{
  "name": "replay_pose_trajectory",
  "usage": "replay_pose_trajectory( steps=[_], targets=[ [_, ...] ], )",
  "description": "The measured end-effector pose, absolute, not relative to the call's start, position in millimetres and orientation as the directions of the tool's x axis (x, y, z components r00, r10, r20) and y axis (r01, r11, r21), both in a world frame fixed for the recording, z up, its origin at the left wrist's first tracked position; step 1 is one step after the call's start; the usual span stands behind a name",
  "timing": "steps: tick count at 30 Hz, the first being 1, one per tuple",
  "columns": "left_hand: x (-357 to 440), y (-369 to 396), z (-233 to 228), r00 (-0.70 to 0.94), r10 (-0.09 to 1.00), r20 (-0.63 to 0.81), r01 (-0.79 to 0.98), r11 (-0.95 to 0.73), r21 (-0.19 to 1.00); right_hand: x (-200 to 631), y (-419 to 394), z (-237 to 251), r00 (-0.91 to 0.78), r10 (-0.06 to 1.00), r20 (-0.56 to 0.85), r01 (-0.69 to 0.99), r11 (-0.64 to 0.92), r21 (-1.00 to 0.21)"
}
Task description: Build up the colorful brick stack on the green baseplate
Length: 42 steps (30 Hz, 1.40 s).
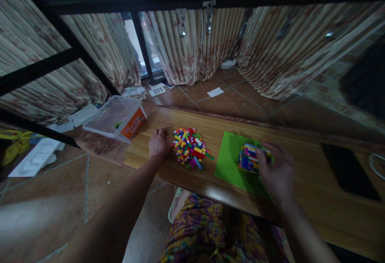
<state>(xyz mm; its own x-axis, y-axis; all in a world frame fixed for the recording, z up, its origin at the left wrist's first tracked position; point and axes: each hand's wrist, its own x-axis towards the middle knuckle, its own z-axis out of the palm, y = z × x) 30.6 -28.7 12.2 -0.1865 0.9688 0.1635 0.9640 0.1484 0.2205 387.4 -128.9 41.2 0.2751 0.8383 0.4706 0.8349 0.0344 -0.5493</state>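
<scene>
One bin [135, 123], pieces [118, 124] inside; left hand [159, 142] curled, hold unclear; right hand [276, 167] clasping bricks [248, 159]

Grn baseplate [226, 158], multicol brick pile [189, 146], orng label [134, 124].

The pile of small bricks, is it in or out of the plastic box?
Out: the pile of small bricks lies on the wooden table, between the left hand and the green baseplate.

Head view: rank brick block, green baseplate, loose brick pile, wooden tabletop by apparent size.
1. Wooden tabletop
2. Green baseplate
3. Loose brick pile
4. Brick block, partly hidden by the right hand
</scene>
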Motion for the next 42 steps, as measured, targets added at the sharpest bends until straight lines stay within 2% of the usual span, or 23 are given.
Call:
replay_pose_trajectory(
  steps=[2,7,12,18,26,37,42],
  targets=[
    [31,-29,13,-0.19,0.969,0.161,0.963,0.152,0.222,374,-136,55,0.242,0.823,0.514,0.831,0.098,-0.548],
    [33,-30,15,-0.205,0.968,0.148,0.959,0.169,0.227,323,-146,64,0.038,0.901,0.432,0.714,0.278,-0.643],
    [34,-30,16,-0.201,0.97,0.137,0.958,0.165,0.235,288,-126,45,-0.026,0.949,0.313,0.707,0.239,-0.666],
    [33,-30,16,-0.203,0.972,0.117,0.954,0.17,0.247,273,-85,31,-0.082,0.969,0.233,0.745,0.215,-0.631],
    [32,-30,15,-0.204,0.971,0.128,0.953,0.167,0.252,260,-60,22,-0.039,0.996,0.085,0.817,0.081,-0.57],
    [33,-31,17,-0.21,0.97,0.12,0.953,0.176,0.246,280,-59,25,-0.027,0.993,0.118,0.803,0.092,-0.589],
    [33,-31,15,-0.198,0.971,0.132,0.954,0.16,0.254,287,-60,31,-0.165,0.983,0.087,0.805,0.185,-0.564]
  ],
)
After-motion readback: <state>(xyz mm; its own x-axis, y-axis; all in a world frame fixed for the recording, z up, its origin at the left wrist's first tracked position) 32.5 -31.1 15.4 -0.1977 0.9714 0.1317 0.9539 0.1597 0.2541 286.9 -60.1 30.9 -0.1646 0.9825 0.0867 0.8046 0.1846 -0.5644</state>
